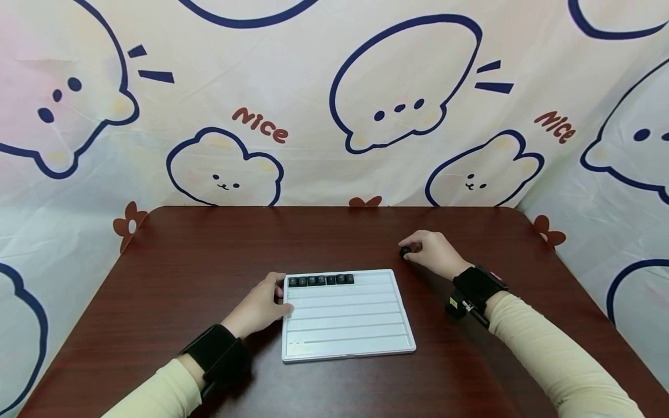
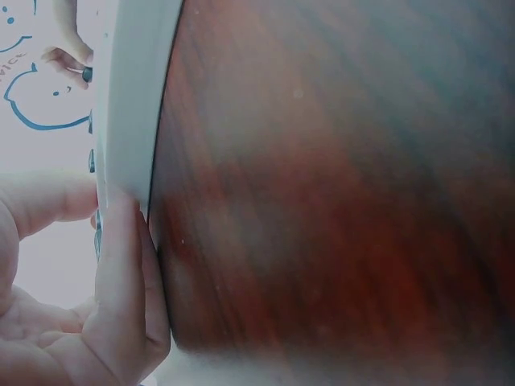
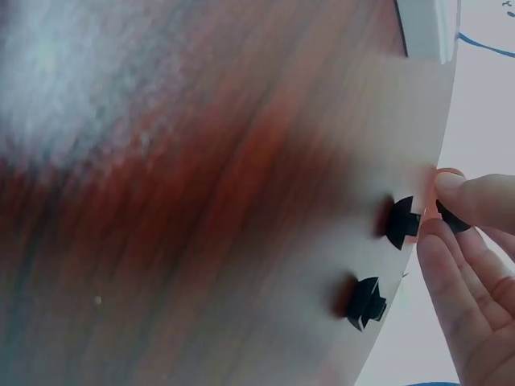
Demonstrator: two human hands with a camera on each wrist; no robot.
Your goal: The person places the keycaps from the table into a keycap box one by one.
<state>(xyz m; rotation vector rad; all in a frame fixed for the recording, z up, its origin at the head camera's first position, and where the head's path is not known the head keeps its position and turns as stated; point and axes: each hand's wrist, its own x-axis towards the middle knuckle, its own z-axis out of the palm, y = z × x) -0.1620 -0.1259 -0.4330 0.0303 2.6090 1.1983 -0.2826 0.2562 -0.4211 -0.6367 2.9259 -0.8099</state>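
Note:
A white ridged board (image 1: 347, 316) lies on the table, with a row of small black keycaps (image 1: 321, 280) along its far left edge. My left hand (image 1: 261, 305) grips the board's left side, its thumb on the top face; the left wrist view shows fingers (image 2: 121, 265) against the board's side wall (image 2: 137, 104). Beyond the board's far right corner, my right hand (image 1: 434, 252) pinches a black keycap (image 1: 405, 251) between thumb and fingertips. In the right wrist view this keycap (image 3: 453, 217) is partly covered by the fingers.
Two more small black pieces, one nearer the fingers (image 3: 402, 223) and one farther off (image 3: 366, 303), sit on the table in the right wrist view; the head view does not show them. The dark wooden table (image 1: 235, 244) meets a printed cloth (image 1: 308, 69) behind.

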